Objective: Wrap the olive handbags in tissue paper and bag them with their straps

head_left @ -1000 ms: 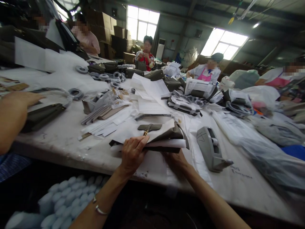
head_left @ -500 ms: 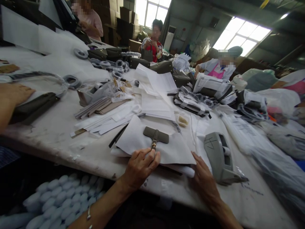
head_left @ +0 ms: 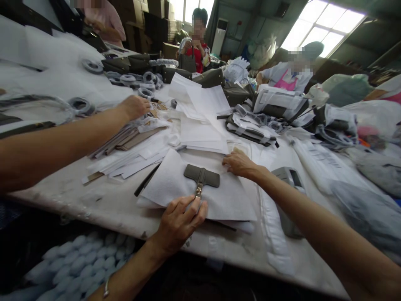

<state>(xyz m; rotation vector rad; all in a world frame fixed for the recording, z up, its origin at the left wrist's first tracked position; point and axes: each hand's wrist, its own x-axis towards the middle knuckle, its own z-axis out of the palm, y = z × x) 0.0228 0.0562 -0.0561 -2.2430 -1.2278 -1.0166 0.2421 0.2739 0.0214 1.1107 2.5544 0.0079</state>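
A dark grey bag wrapped in white sheet (head_left: 175, 188) lies flat at the table's near edge. Its grey strap tab with a gold clasp (head_left: 200, 177) pokes out through the wrap. My left hand (head_left: 180, 221) lies on the near edge of the wrap, fingers spread, fingertips just below the clasp. My right hand (head_left: 239, 163) reaches across to the wrap's far right corner, fingers stretched flat, beside a small beige piece (head_left: 237, 149). Neither hand holds anything that I can see.
A co-worker's arm (head_left: 62, 138) stretches in from the left, its hand (head_left: 136, 106) over card strips and tags. A grey tape dispenser (head_left: 290, 179) stands under my right forearm. Stacks of white sheets (head_left: 200, 125), tape rolls (head_left: 83, 104), bags and seated people fill the far side.
My right hand left the wrap's near right corner and reached forward to its far corner. The co-worker's arm came in from the left across the table. My left hand stayed put.
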